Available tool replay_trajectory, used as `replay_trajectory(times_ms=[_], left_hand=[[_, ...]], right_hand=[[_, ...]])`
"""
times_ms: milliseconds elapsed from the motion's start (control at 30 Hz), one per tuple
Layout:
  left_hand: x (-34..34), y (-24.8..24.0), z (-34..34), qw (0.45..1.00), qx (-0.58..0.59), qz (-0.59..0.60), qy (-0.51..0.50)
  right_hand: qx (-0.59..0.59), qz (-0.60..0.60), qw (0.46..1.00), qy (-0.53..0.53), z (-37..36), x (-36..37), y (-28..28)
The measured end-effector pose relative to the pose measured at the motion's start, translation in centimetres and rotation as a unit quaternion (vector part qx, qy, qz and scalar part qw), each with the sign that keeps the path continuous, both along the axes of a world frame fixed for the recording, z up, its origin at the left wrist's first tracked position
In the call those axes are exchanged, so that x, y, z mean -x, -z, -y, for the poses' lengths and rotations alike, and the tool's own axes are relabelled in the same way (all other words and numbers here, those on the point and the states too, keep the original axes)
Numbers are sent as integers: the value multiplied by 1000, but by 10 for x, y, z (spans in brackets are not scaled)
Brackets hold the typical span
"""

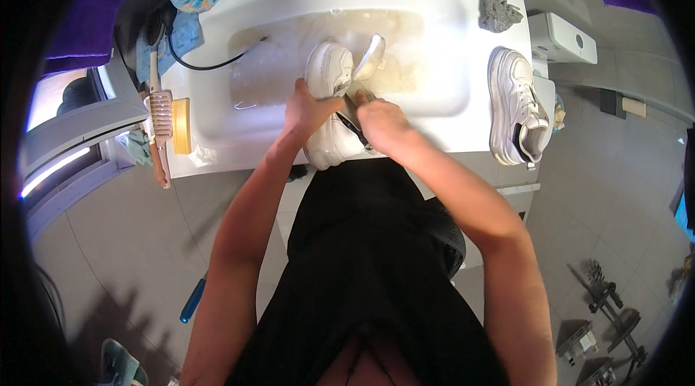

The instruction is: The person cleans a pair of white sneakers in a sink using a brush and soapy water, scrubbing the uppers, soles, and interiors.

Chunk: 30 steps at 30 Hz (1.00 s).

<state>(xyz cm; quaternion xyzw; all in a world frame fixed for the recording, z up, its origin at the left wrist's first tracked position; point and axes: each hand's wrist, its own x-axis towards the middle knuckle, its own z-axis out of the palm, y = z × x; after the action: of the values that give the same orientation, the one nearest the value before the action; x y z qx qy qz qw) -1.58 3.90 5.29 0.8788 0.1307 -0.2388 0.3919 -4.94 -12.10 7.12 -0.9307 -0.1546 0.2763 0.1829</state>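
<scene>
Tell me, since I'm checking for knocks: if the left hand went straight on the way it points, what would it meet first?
The left hand already grips the white sneaker over the sink; going on, it would likely press into that shoe first, though depth is unclear.

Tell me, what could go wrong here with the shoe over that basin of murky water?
The white sneaker rests on the sink's front rim, held by the left hand while the right hand works at its opening; it might tip and splash dirty water onto the floor. The second sneaker lies near the counter's right edge and could be knocked off. The black cord trails into the wet basin, which looks unsafe.
</scene>
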Motion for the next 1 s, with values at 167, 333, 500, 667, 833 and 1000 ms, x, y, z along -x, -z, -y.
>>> replay_trajectory(times_ms=[167,333,500,667,833,1000], left_hand=[[-5,5,-8,998,31,-21,-51],[-5,-7,-7,982,143,-60,-108],[-2,-18,-8,954,235,-70,-174],[1,5,-16,968,174,-50,-176],[-1,3,-15,977,172,-67,-110],[-6,-12,-6,979,137,-81,-130]], right_hand=[[-117,-195,971,77,22,6,-31],[-175,-286,936,106,30,-10,-48],[-135,-329,932,74,45,-9,-74],[-98,-195,976,17,51,-3,-80],[-43,-210,976,-21,44,-9,-95],[-12,-203,979,-21,39,-13,-86]])
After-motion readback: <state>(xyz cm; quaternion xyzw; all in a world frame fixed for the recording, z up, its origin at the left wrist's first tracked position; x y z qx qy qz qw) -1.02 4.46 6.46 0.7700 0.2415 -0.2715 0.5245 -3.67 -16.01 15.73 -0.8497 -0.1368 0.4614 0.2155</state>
